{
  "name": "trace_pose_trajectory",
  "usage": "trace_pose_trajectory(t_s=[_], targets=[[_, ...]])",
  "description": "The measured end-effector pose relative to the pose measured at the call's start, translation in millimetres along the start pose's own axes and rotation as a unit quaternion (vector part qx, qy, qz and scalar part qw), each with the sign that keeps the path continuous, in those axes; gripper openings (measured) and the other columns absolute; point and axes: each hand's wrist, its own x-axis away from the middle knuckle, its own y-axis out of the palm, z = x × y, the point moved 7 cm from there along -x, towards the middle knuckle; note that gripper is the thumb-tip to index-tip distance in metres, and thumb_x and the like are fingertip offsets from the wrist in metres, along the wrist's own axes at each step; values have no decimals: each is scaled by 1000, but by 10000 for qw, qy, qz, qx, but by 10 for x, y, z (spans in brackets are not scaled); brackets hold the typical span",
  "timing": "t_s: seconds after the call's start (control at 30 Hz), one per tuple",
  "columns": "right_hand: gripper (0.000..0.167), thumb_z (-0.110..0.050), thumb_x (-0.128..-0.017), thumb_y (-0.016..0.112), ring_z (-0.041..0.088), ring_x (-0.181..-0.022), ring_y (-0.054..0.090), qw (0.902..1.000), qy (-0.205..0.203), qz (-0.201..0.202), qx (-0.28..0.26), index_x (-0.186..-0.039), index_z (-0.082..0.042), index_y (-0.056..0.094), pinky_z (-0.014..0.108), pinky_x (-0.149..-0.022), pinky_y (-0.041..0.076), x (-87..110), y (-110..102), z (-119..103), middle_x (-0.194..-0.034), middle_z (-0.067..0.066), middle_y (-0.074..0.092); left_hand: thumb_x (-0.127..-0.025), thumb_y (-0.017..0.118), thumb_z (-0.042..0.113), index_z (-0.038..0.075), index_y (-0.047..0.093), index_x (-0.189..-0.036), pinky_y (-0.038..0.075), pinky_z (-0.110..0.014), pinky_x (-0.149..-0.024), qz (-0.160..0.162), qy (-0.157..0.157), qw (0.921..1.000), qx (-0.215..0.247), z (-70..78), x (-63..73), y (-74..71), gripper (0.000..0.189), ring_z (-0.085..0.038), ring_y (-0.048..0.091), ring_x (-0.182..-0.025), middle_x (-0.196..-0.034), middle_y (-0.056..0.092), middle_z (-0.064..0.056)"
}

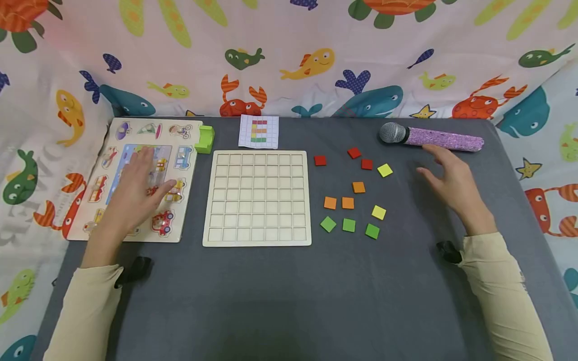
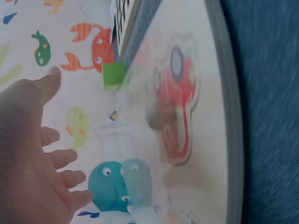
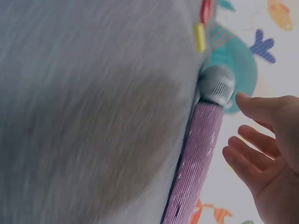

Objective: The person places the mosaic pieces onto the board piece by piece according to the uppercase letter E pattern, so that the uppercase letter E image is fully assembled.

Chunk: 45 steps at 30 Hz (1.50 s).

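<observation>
My left hand (image 1: 133,190) is over the wooden vehicle puzzle board (image 1: 81,220) at the left, fingers extended and holding nothing. In the left wrist view its fingers (image 2: 63,158) spread above the board, whose red vehicle piece (image 2: 180,88) has a knob. Just below the purple glittery microphone (image 1: 444,139) is my right hand (image 1: 456,188), empty, with thumb and forefinger apart. The right wrist view has the microphone's silver head (image 3: 217,84) close to that thumb. Between the hands sit a pale wooden grid board (image 1: 259,198) and several small square tiles (image 1: 347,203) in red, orange, yellow and green.
A paper card (image 1: 259,132) with a coloured grid pattern lies behind the grid board. At the puzzle board's upper right corner is a bright green block (image 1: 205,139). A sea-animal curtain (image 1: 280,55) borders the grey table (image 1: 280,296) at the back and sides.
</observation>
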Motion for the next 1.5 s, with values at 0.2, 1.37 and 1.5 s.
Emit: trace_pose_trajectory(t_s=[0.2,1.37,1.5], targets=[[48,0,-88,71,46,-108,58,9993,-143,34,-339,-133,2,56,61,-92,46,-71,133,-249,-131,24,57,-94,64,39,7,7,-158,-3,-51,-120,12,191,9998,114,173,114,76,92,-37,-3,-149,-163,5,-17],[36,-4,-89,72,26,-103,64,9800,-1074,-1331,-1016,-124,-4,65,39,-89,52,-856,1327,-1358,-113,13,69,-81,74,54,5,19,-156,17,-57,-117,-1599,1002,9820,-40,813,478,888,106,-38,3,-149,-163,4,-18],[38,-2,-86,73,27,-101,64,9804,-1039,-1311,-1041,-123,-2,65,39,-88,53,-874,1305,-1369,-110,14,68,-80,74,57,4,19,-156,16,-57,-117,-1556,1077,9818,-173,812,464,890,108,-39,3,-149,-163,3,-19]])
